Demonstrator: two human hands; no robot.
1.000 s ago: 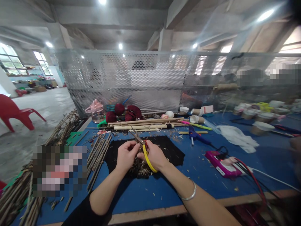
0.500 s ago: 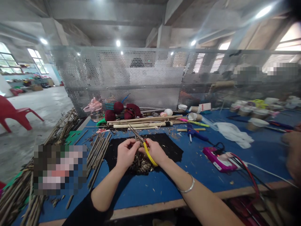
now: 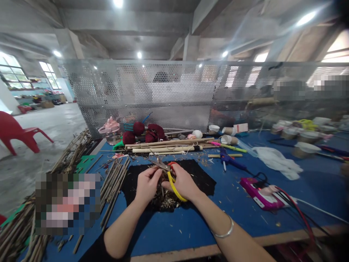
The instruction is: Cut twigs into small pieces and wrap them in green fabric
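My right hand (image 3: 183, 182) is wrapped round a pair of scissors (image 3: 173, 182) with yellow and red handles, its blades pointing up and left. Beside it, my left hand (image 3: 148, 183) is closed in a pinch near the blades; a thin twig seems to stick up there, but what the fingers hold is too small to name. Under both hands a heap of cut twig pieces (image 3: 167, 201) lies on a black cloth (image 3: 203, 179), which is spread over the blue table (image 3: 191, 222).
Bundled sticks (image 3: 116, 182) lie left of the cloth. Behind are pale rods (image 3: 163, 149) and dark red balls (image 3: 139, 128). A blue glue gun (image 3: 230, 160), a magenta power strip (image 3: 261, 194) and a white plastic bag (image 3: 278, 160) are at right.
The scissor blades have swung lower and point more to the left. The view has shifted slightly, and another person's hand at the right edge has mostly gone out of view.
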